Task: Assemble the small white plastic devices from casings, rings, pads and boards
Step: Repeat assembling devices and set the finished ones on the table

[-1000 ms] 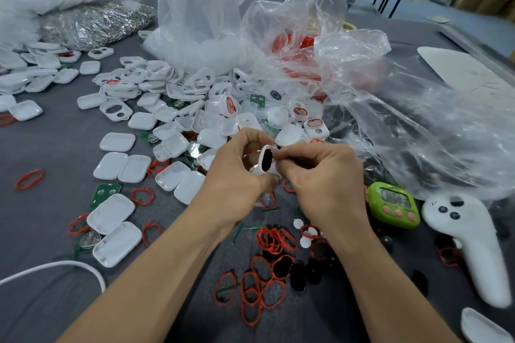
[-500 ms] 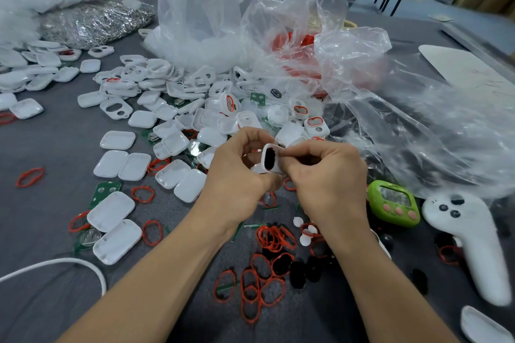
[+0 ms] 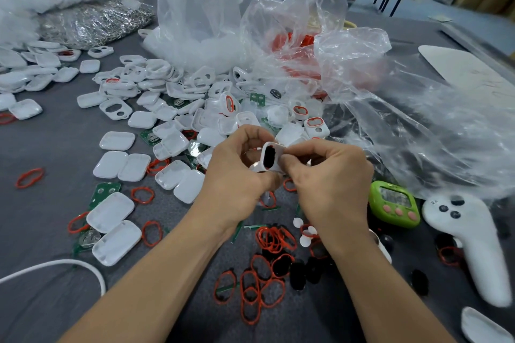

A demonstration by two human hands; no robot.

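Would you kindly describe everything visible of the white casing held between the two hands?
The white casing is a small, glossy plastic shell with rounded corners and an oval opening filled by a black pad. It stands roughly upright, with the opening towards the camera. The left hand grips its left side and lower end, and the right hand pinches its right edge.

White casing [image 3: 269, 157] with a black oval pad [image 3: 269, 157] in its window; red rings [image 3: 274, 239] and black pads [image 3: 297, 276] on grey table [image 3: 50, 309]; green boards [image 3: 103, 192]; green timer [image 3: 394, 203] with pink buttons; white controller [image 3: 471, 245]
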